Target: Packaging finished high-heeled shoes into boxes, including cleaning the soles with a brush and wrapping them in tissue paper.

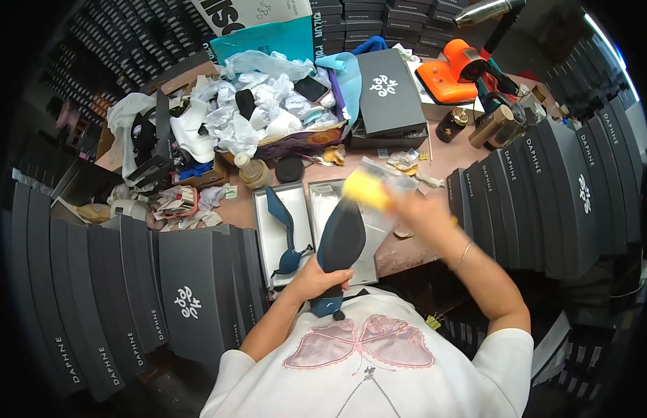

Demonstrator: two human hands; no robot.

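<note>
My left hand (316, 280) is wrapped round the heel end of a dark teal shoe (342, 233), held with its black sole facing up and its toe pointing away from me. Just beyond the toe, my right hand (427, 214) grips a soft-looking yellow pad (367, 189), smeared by motion; whether it is a sponge or a folded cloth I cannot make out. The pad appears close to the toe, but contact is unclear. A matching heeled shoe (290, 259) lies on its side in the open shoe box (263, 226) at left.
Stacked dark shoe boxes (198, 279) flank me at left, with more boxes (539, 202) at right. Behind the work area sit a bin of crumpled paper (295, 143), a closed grey box (390, 90), a pump bottle (252, 171), jars (452, 125) and an orange tool stand (445, 80).
</note>
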